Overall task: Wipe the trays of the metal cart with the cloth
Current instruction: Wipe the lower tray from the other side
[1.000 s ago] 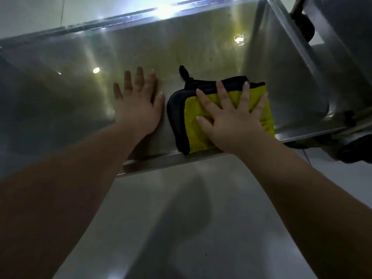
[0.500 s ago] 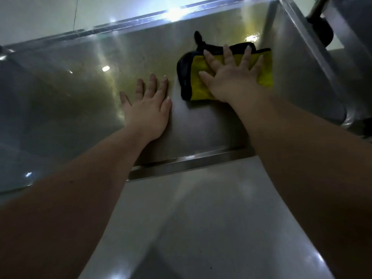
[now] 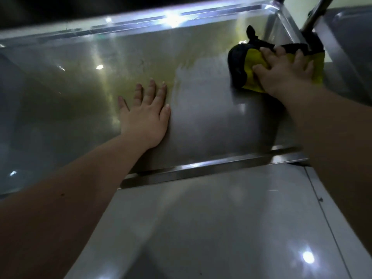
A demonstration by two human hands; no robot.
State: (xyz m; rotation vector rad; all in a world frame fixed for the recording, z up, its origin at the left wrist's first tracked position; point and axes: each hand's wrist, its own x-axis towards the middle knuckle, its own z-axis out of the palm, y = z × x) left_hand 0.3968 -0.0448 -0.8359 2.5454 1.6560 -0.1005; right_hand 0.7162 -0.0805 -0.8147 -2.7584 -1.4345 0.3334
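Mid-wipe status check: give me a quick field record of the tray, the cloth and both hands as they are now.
tray: metal, yellowish film across the left and far part, duller grey patch between the hands
cloth: yellow with black edging, lying on the tray in its far right corner, by the cart post
right hand: fingers spread, pressing on the cloth
left hand: flat on bare tray, apart from the cloth
floor: glossy, in front of the near rim

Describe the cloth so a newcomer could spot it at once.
Look at the metal tray filling the upper frame, then its far right corner. There the right hand presses on the cloth: folded, bright yellow with a black edge, unlike the bare steel around it.
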